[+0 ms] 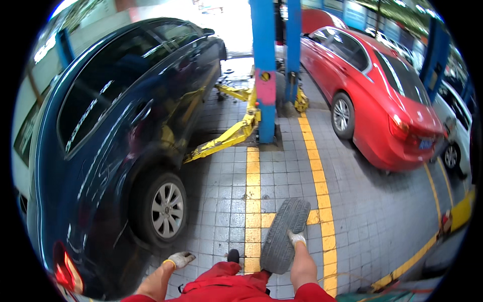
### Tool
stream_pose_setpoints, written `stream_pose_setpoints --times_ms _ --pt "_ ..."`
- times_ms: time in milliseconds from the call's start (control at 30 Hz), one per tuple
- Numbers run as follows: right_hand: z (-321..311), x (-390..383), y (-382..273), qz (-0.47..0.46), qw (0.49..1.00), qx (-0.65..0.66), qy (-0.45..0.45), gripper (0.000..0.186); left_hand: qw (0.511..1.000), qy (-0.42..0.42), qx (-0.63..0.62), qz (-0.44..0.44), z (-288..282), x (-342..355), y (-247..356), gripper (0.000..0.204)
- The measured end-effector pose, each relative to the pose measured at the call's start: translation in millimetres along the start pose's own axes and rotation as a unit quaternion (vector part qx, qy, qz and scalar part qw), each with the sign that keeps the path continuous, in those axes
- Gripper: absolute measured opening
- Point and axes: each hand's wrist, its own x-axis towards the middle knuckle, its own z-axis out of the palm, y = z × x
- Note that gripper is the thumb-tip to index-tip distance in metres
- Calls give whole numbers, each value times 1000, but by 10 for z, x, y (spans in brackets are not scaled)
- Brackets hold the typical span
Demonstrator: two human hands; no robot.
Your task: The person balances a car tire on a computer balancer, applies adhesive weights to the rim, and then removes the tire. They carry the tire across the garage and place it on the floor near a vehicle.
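A worn black tire [282, 241] stands on its tread just ahead of me, leaning a little to the right, its grooved tread facing up. On its right part rests my right hand [297, 237], in a whitish work glove, steadying the tire. My left hand [181, 259], in a grey-white glove with a yellow cuff, is held out at my left side, empty, its fingers stretched out. That hand is nearest to the rear wheel [167, 210] of a dark blue car [110, 166], without touching it.
A blue lift post [264, 55] with yellow lift arms [226, 138] stands ahead, one arm reaching beneath the dark car. A red car [372, 95] is parked at the right, a white car [453, 110] beyond it. Yellow lines [253, 186] cross the grey tiled floor [216, 201].
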Motion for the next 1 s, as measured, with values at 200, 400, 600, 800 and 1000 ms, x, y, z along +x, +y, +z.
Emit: stream_pose_setpoints --times_ms 200,400,600,800,1000 --pt "-114 -595 619 -7 983 133 -124 98 996 -26 -61 -58 582 -106 -219 74" --pt "-538 -66 1152 7 977 -138 -164 121 1000 23 17 8 1245 -84 -461 73" --pt "191 -864 -105 13 966 -32 -256 117 981 -40 -115 -153 1649 -1171 -948 76" --pt "824 -634 -835 -57 956 -7 -287 111 967 35 -204 -151 1628 -877 -1458 70" --pt "1144 -1036 -559 -280 924 -21 -259 93 894 -12 -425 -141 1831 -568 -1783 41"
